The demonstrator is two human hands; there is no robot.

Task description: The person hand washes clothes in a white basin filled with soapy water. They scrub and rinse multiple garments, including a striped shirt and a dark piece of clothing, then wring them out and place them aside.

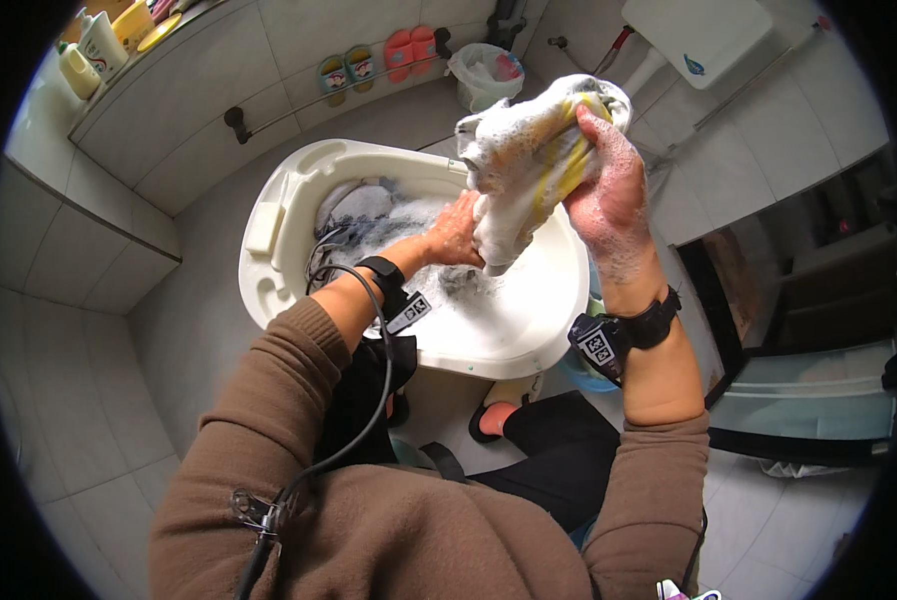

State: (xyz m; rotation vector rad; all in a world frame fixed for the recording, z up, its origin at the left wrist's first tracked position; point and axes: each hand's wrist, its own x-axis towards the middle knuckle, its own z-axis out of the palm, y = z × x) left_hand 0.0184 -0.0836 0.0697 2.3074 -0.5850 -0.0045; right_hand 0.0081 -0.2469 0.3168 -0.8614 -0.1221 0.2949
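A wet, sudsy white cloth (513, 150) with yellow stripes, bunched up so that I cannot tell what garment it is, is held over the right part of a white plastic tub (558, 330). My right hand (613, 190), flecked with foam, is closed on the cloth's upper right side, thumb in front. At the cloth's lower left edge my left hand (451, 235) grips it, its fingertips partly hidden by the fabric. Dark and grey clothes (358, 208) lie in foamy water at the tub's left. A soap-bar-shaped cream block (264, 229) sits on the tub's left rim.
Black cables run along my left arm to the tub. Slippers (408, 54) hang on a wall rail behind it, beside a lined waste bin (485, 76). Bottles (100, 46) stand on a ledge at the far left. A glass-fronted cabinet (808, 390) is at the right.
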